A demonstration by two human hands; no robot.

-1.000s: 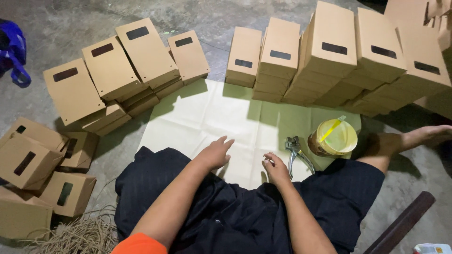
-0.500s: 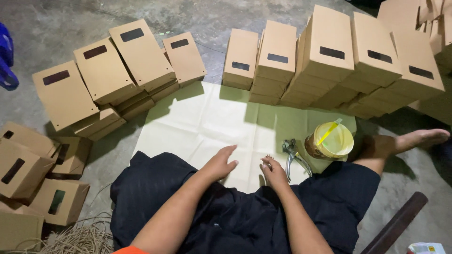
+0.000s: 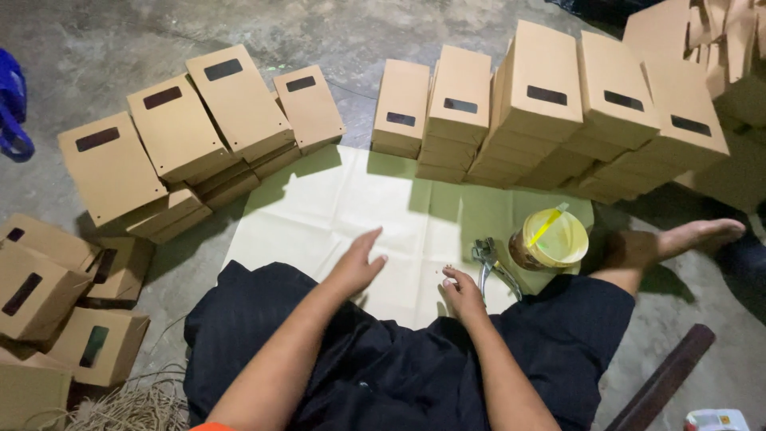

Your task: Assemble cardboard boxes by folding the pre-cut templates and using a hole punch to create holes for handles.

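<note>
Fingers of the left hand stretched flat and close together, palm down, holding nothing, resting at the near edge of the pale paper sheet just past the dark-trousered lap. Right hand curled loosely, fingertips drawn narrow over something tiny on the sheet; cannot tell whether anything is pinched. Just beside that hand, touching nothing else visible, lies the metal punch tool: long axis running diagonally, head pointing away and to the left, handles trailing back and to the right toward the knee. Right of the tool stands a round tin with a yellow lid, upright, a yellow stick slanting across its top. Bare foot stretched out further right.

Around the sheet: fanned stacks of brown cardboard boxes with dark window slots at far left, upright rows of the same boxes at far right, more folded ones piled at near left beside a heap of pale twine. Blue object at the left edge; dark wooden bar on the concrete at near right.

Compared with half a second back: left hand slid a little further onto the sheet, right hand nearly unmoved, tool and tin in the same places, view shifted slightly.
</note>
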